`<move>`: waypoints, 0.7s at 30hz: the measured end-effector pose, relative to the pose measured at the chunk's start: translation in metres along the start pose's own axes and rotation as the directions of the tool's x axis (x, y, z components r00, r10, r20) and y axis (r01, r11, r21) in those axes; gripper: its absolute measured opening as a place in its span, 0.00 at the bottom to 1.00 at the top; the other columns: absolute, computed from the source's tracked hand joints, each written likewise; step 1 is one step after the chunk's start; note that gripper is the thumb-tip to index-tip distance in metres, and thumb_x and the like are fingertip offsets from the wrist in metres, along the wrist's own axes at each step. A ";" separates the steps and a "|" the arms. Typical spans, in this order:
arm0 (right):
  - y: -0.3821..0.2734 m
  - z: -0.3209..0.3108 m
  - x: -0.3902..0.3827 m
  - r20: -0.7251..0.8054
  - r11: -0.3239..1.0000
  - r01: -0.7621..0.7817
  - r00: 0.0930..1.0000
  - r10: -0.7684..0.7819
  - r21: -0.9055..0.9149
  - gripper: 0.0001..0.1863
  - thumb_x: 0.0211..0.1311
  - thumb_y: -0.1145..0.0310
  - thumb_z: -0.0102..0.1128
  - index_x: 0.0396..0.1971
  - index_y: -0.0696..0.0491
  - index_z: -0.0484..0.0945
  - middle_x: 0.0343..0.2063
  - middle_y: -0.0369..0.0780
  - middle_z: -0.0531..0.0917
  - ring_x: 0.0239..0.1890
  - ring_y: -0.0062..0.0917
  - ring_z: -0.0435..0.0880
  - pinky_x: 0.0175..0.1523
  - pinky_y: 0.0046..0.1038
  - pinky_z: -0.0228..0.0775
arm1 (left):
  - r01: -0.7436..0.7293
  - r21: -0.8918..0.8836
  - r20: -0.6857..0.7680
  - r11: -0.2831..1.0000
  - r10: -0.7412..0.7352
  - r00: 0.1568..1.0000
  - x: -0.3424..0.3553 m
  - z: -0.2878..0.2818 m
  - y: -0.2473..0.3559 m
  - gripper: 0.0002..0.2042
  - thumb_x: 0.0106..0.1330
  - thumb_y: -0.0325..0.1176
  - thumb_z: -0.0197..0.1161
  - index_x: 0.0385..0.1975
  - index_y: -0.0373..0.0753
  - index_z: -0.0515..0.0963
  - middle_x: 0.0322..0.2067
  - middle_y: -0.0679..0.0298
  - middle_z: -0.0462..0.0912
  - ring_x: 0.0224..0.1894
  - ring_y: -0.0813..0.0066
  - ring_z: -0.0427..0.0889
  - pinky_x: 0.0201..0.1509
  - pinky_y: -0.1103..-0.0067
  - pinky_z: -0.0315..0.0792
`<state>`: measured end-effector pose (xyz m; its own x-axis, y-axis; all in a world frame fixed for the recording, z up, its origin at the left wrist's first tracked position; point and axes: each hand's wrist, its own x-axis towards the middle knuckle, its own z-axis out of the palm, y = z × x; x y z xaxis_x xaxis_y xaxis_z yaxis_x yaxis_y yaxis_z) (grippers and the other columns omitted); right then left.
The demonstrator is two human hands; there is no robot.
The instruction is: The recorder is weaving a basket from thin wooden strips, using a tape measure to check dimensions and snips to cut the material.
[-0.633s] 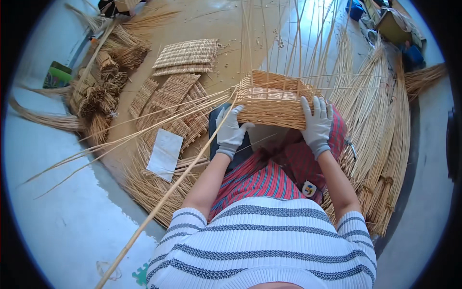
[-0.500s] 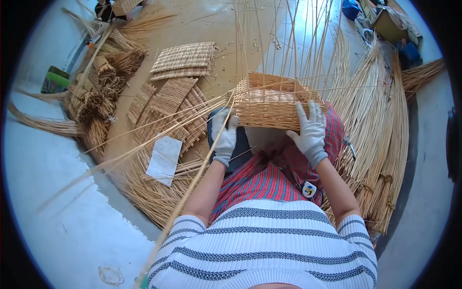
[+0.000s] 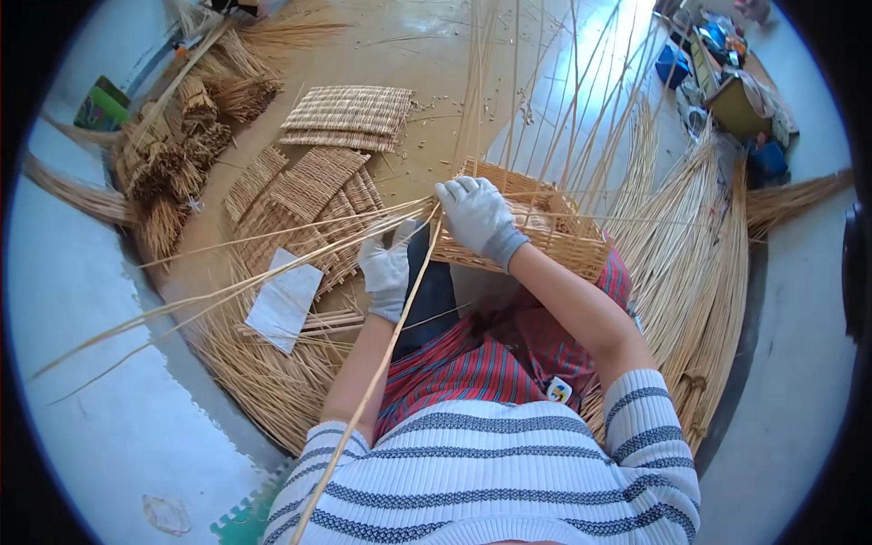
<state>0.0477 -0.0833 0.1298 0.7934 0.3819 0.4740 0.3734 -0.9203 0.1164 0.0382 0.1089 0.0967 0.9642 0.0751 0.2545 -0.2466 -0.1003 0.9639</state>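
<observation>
A rectangular wicker basket (image 3: pixel 554 232), partly woven, rests tilted over my lap with long upright stakes rising from its far side. My right hand (image 3: pixel 477 216), in a white glove, is closed over its left corner, fingers curled on the rim where several strands gather. Long loose wicker strands (image 3: pixel 300 245) fan out leftward from that corner, and one thick strand (image 3: pixel 380 381) runs down across my left forearm. Just left of the corner, my left hand (image 3: pixel 385 272), also gloved, lies under these strands, thumb apart from the fingers; the fingertips are partly covered.
Woven panels (image 3: pixel 318 186) lie on the floor ahead left, with a white sheet (image 3: pixel 283 300) nearby. Bundled stalks (image 3: pixel 173 150) line the left wall; long pale stalks (image 3: pixel 690 254) spread at right. A blue container (image 3: pixel 672 65) stands far right.
My right hand has moved from the basket's right side to its left corner. My left hand has come away from that corner, down and left. The basket has turned slightly, its right end lower.
</observation>
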 end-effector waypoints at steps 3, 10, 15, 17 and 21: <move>0.006 0.004 0.006 0.036 0.996 0.088 0.995 -0.088 0.004 0.13 0.58 0.64 0.56 0.41 0.54 0.77 0.36 0.37 0.80 0.43 0.29 0.79 0.46 0.33 0.71 | 0.060 -0.037 -0.006 0.998 -0.061 0.998 -0.004 -0.004 0.007 0.08 0.65 0.27 0.70 0.42 0.35 0.84 0.35 0.65 0.88 0.37 0.80 0.83 0.45 0.78 0.76; -0.001 0.005 0.014 0.026 0.991 0.134 0.991 -0.135 0.025 0.09 0.51 0.64 0.60 0.30 0.51 0.74 0.30 0.38 0.78 0.38 0.30 0.79 0.42 0.32 0.72 | 0.130 -0.011 0.045 0.992 -0.129 0.991 -0.003 -0.014 -0.007 0.08 0.64 0.29 0.70 0.40 0.35 0.85 0.33 0.62 0.89 0.35 0.77 0.85 0.43 0.77 0.77; 0.000 0.013 0.020 0.002 0.988 0.139 0.990 -0.140 0.063 0.09 0.49 0.66 0.60 0.28 0.52 0.73 0.27 0.39 0.77 0.35 0.32 0.80 0.35 0.34 0.75 | -0.098 -0.027 0.026 0.995 0.099 0.995 0.012 -0.018 -0.028 0.07 0.64 0.30 0.69 0.38 0.36 0.86 0.29 0.54 0.88 0.30 0.64 0.87 0.36 0.72 0.77; 0.002 0.016 0.020 0.011 0.995 0.069 0.997 -0.070 0.077 0.09 0.50 0.66 0.61 0.29 0.52 0.73 0.27 0.40 0.78 0.34 0.34 0.82 0.33 0.34 0.77 | -0.148 0.145 0.099 0.978 0.134 0.986 0.023 -0.016 -0.016 0.07 0.64 0.33 0.70 0.36 0.36 0.85 0.29 0.55 0.87 0.30 0.63 0.86 0.36 0.71 0.77; 0.003 0.008 0.021 0.170 0.996 0.001 0.985 -0.016 0.086 0.11 0.53 0.64 0.64 0.32 0.52 0.74 0.31 0.42 0.81 0.37 0.36 0.83 0.37 0.36 0.78 | -0.064 0.174 0.110 0.983 0.045 0.993 0.008 -0.015 0.002 0.08 0.64 0.34 0.71 0.36 0.35 0.85 0.32 0.60 0.87 0.33 0.70 0.84 0.40 0.74 0.76</move>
<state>0.0695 -0.0773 0.1334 0.8574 0.4053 0.3172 0.4143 -0.9092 0.0420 0.0442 0.1239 0.1014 0.9569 -0.0390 0.2878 -0.2871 -0.2762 0.9172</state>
